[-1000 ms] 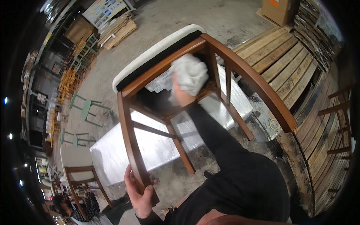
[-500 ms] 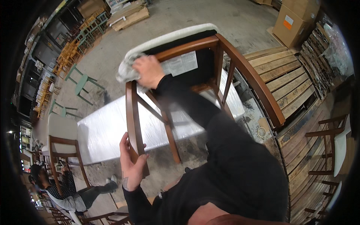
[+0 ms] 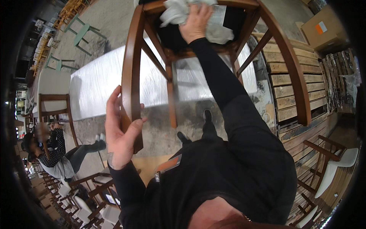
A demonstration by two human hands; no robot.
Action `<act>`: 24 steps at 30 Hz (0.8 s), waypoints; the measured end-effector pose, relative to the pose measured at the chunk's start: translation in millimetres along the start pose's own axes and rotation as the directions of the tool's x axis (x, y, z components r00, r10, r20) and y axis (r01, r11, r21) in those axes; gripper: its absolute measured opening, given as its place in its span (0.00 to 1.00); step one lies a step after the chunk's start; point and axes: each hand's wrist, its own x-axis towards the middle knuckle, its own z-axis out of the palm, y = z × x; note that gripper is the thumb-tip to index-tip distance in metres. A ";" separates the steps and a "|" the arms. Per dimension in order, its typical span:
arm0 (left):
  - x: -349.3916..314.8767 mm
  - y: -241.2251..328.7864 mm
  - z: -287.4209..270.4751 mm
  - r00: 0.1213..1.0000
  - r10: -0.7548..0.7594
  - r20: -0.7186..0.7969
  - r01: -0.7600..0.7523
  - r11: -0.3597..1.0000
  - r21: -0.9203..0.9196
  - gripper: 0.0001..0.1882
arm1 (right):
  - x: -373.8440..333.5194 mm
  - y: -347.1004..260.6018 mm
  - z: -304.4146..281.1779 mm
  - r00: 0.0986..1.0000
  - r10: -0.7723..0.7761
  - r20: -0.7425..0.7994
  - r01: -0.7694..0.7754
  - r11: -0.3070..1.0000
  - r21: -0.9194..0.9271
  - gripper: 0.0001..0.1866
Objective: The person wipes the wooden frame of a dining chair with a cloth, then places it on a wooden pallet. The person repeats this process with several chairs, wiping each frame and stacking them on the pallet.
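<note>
A brown wooden chair (image 3: 132, 65) is tipped so that the black underside of its seat faces me and its legs point my way. My left hand (image 3: 121, 133) is wrapped round the end of the left leg, thumb in front and fingers behind. At the far side, my right hand (image 3: 195, 23) presses a bunched white cloth (image 3: 176, 13) against the underside, its fingers over the cloth. Part of the cloth hangs out below the palm. A pale printed label (image 3: 219, 16) shows beside the fingers. The chair's far edge falls outside the picture.
Under the chair lies a long plastic-wrapped block (image 3: 97, 86). Wooden pallets (image 3: 286, 91) and a cardboard box (image 3: 324, 30) stand at right. At left are a white-backed chair (image 3: 54, 86), a green chair (image 3: 82, 34) and a person (image 3: 57, 152) at work. More chairs (image 3: 324, 164) lie at lower right.
My right hand and the cloth have moved from the seat's left corner rightward across the underside. The chair sits higher in the picture. My left hand still holds the leg.
</note>
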 end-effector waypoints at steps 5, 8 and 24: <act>2.8 10.4 11.9 0.993 -0.058 -0.099 0.071 0.989 0.127 0.48 | -169.6 -48.7 17.0 0.848 0.297 0.440 -0.480 0.781 0.399 0.30; 6.1 9.8 16.1 0.989 -0.031 -0.142 0.054 0.986 0.158 0.49 | -270.5 -62.0 23.2 0.626 0.333 0.705 -0.627 0.752 0.202 0.30; 14.0 0.0 16.7 0.982 -0.057 -0.181 0.074 0.993 0.090 0.54 | -305.0 -80.3 -2.0 0.398 -0.354 0.846 0.307 0.921 0.241 0.05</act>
